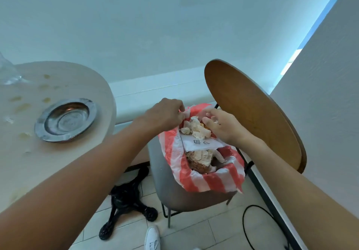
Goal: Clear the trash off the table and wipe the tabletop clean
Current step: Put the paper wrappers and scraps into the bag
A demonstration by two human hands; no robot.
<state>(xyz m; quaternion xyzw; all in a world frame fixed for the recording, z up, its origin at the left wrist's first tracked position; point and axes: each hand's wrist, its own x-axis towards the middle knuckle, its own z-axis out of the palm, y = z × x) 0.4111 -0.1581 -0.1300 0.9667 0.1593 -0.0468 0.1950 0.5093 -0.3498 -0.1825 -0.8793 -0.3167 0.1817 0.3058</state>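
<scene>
the left hand is pinching the far rim of the red-and-white striped bag lining the grey bin beside the table, while the right hand is hovering with fingers loosely spread over the crumpled tissues, and whether it is gripping any is unclear. the trash is looking light, soft and compressible, and the thin bag film limp and probably tearable, so gathering it by the bunched rim seems safest. the steel plate and yellowish stains are waiting on the tabletop.
</scene>
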